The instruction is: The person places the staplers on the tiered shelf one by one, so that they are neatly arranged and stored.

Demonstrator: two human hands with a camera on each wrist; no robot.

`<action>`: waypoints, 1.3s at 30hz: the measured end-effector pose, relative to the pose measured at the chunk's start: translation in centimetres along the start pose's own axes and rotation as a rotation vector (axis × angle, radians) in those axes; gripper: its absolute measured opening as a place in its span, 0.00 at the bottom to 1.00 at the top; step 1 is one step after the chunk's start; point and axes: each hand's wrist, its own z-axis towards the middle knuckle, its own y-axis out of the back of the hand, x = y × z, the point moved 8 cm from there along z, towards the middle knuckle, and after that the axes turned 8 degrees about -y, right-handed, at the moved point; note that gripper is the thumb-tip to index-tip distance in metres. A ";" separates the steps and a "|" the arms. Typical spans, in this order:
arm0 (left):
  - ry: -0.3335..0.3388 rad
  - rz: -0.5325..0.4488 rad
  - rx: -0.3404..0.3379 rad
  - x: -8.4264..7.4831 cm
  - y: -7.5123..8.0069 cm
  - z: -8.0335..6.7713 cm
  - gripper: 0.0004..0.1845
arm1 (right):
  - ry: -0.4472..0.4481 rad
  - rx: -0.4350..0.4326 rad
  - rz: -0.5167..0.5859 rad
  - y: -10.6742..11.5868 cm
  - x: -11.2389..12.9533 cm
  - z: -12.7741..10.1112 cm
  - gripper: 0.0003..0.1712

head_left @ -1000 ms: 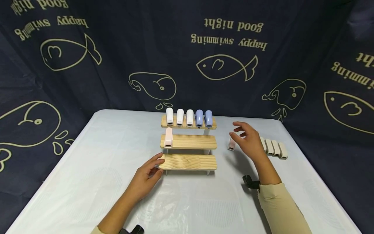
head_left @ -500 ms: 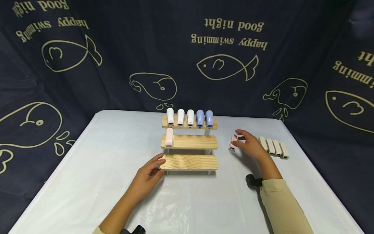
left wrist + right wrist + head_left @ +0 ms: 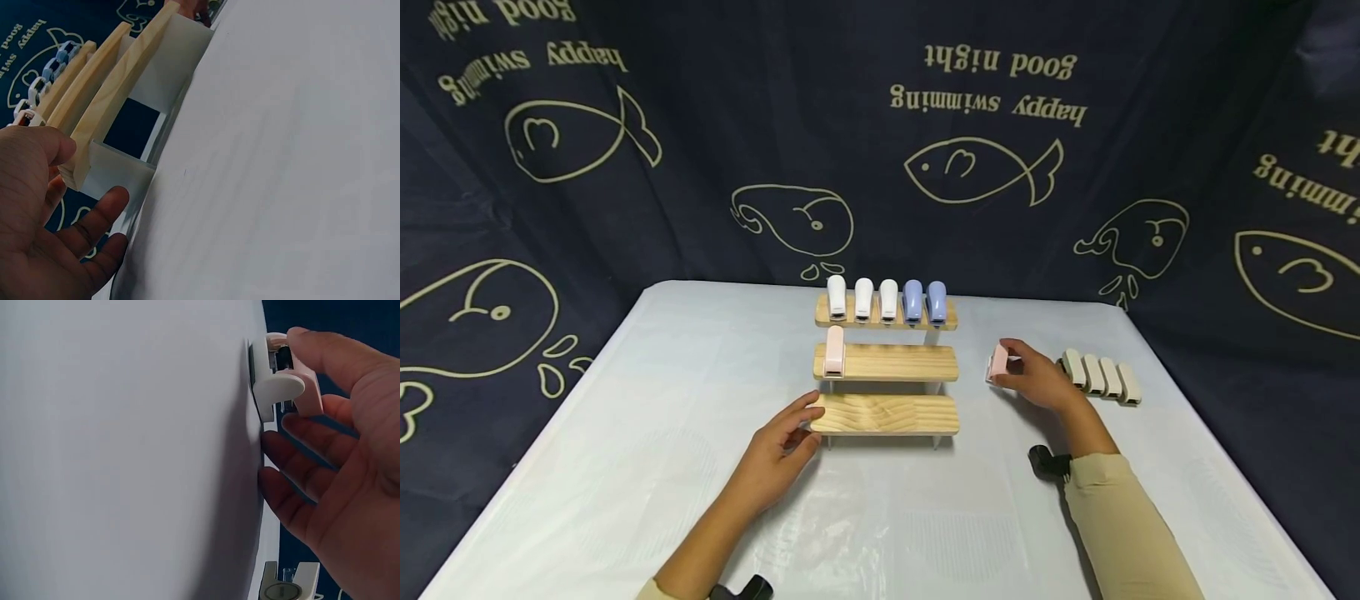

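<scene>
My right hand [image 3: 1036, 377] pinches a pink mini stapler [image 3: 997, 361] on the white table right of the rack. The right wrist view shows the thumb on one side of the pink stapler [image 3: 306, 381] and the index finger on the other; the remaining fingers spread loosely near the tabletop. My left hand [image 3: 778, 454] rests relaxed against the left end of the lowest wooden shelf [image 3: 886, 415]. In the left wrist view its thumb lies at the shelf end [image 3: 78, 165]. A second pink stapler [image 3: 834, 352] stands at the left of the middle shelf [image 3: 902, 363].
White staplers [image 3: 863, 300] and blue staplers [image 3: 913, 302] line the top shelf [image 3: 951, 321]. Several cream staplers [image 3: 1093, 375] stand in a row just right of my right hand. A dark printed curtain [image 3: 880, 233] hangs behind the table [image 3: 685, 375].
My right hand has come down from above the pink stapler and closed its thumb and fingers on it; the stapler has turned slightly. My left hand keeps its place at the shelf.
</scene>
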 end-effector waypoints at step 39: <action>0.008 -0.001 0.009 0.1 -0.1 0.0 0.17 | 0.189 -0.244 0.048 3.5 6.1 -5.1 0.40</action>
